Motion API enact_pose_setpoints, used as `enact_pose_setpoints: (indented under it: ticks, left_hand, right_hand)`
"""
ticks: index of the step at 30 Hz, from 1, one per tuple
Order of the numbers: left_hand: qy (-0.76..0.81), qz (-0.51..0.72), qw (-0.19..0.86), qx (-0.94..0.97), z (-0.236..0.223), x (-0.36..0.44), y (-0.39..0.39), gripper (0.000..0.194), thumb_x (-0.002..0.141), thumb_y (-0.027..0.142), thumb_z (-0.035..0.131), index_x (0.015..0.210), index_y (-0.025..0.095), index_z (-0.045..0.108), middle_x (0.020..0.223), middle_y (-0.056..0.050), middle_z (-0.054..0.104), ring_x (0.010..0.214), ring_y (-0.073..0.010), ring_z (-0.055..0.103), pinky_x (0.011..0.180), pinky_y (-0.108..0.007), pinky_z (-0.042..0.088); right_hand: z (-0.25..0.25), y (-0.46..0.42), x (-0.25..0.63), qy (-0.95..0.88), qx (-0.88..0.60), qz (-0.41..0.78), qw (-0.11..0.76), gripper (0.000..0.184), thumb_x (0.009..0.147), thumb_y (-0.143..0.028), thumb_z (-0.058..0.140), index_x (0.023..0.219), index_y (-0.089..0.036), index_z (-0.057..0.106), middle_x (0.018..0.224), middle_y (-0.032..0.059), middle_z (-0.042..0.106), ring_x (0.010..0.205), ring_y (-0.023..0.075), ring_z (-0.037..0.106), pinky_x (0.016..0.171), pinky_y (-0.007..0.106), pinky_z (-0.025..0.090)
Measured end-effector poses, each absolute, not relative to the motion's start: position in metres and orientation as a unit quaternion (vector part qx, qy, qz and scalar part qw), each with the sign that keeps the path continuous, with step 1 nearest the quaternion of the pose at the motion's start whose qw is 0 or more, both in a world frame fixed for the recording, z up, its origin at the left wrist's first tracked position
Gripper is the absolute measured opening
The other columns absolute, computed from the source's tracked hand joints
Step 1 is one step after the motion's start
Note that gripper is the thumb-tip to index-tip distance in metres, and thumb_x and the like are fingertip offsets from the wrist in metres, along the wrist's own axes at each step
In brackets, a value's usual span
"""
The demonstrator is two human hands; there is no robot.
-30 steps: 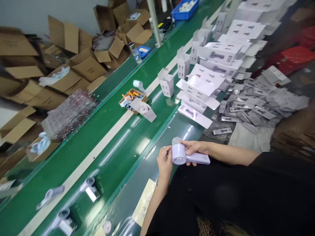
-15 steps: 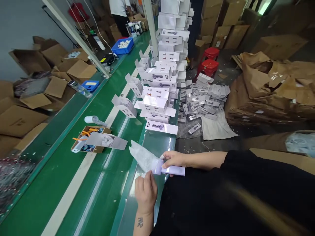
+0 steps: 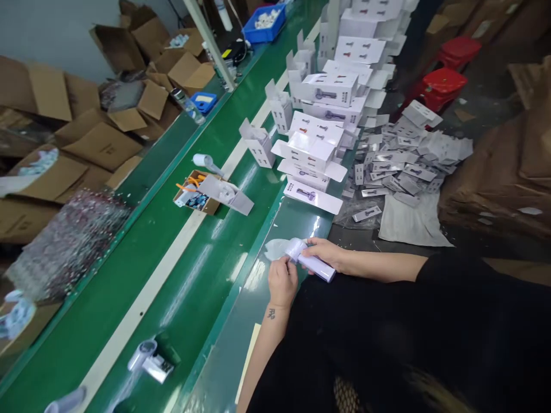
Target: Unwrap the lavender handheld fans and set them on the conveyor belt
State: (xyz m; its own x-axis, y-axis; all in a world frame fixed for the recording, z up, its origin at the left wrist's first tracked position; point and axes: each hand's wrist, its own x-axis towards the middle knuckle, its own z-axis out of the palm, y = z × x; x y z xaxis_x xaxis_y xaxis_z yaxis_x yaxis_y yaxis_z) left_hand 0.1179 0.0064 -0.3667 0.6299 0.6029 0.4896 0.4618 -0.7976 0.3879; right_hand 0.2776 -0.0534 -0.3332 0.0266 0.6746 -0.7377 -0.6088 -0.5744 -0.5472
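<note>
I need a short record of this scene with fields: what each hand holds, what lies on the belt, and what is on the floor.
left hand: left hand grips the clear bag at the head of the device
right hand: right hand holds the lilac device by its handle
place: edge of the green belt
on belt: open carton with orange tool; white boxes stacked; another device
floor: flat boxes in a heap; red stools
</note>
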Motion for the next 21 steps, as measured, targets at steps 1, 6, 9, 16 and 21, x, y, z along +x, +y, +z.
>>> enact_pose_setpoints:
  ticks: [1,6,9,16,21]
  left_hand:
    - [0.304,0.315,0.116,0.892,-0.365,0.118,0.004,0.012,0.086,0.013,0.047,0.091,0.014,0.057,0.071,-0.006,0.057,0.066,-0.0162,0.054,0.064,-0.028,0.043]
    - [0.209,0.292,0.110,0.927,-0.363,0.122,-0.002,0.011,0.083,0.013,0.052,0.091,0.015,0.058,0.069,-0.005,0.056,0.068,-0.0179,0.054,0.066,-0.030,0.044]
    - [0.247,0.274,0.137,0.919,-0.372,0.121,-0.003,0.012,0.083,0.013,0.049,0.091,0.016,0.058,0.070,-0.005,0.057,0.069,-0.0174,0.056,0.065,-0.029,0.044]
    - [0.391,0.220,0.349,0.823,-0.371,0.135,-0.007,0.008,0.079,0.019,0.050,0.084,0.019,0.056,0.065,0.001,0.058,0.059,-0.0119,0.055,0.061,-0.024,0.042]
    - [0.494,0.183,0.529,0.665,-0.337,0.147,-0.005,0.010,0.076,0.025,0.054,0.081,0.018,0.057,0.049,0.007,0.047,0.043,-0.0074,0.042,0.046,-0.019,0.032]
  right_hand:
    - [-0.332,-0.054,0.278,-0.024,-0.554,0.692,0.463,0.037,0.073,-0.016,0.060,0.106,-0.020,0.044,0.076,0.0044,0.062,0.063,0.0202,0.064,0.048,0.033,0.054]
    - [-0.332,-0.050,0.285,-0.023,-0.537,0.722,0.436,0.034,0.073,-0.013,0.059,0.100,-0.022,0.041,0.072,0.0002,0.058,0.052,0.0180,0.061,0.044,0.034,0.053]
    - [-0.331,-0.046,0.294,0.027,-0.519,0.731,0.442,0.039,0.075,-0.009,0.054,0.107,-0.024,0.038,0.079,0.0011,0.059,0.058,0.0196,0.065,0.045,0.033,0.054]
    - [-0.340,-0.037,0.301,0.053,-0.535,0.740,0.404,0.005,0.086,-0.017,0.048,0.090,-0.014,0.047,0.072,0.0056,0.060,0.061,0.0152,0.063,0.054,0.026,0.053]
    - [-0.342,-0.042,0.314,-0.110,-0.666,0.662,0.326,0.013,0.083,-0.023,0.055,0.073,-0.016,0.051,0.060,-0.0015,0.050,0.052,0.0095,0.048,0.047,0.020,0.040]
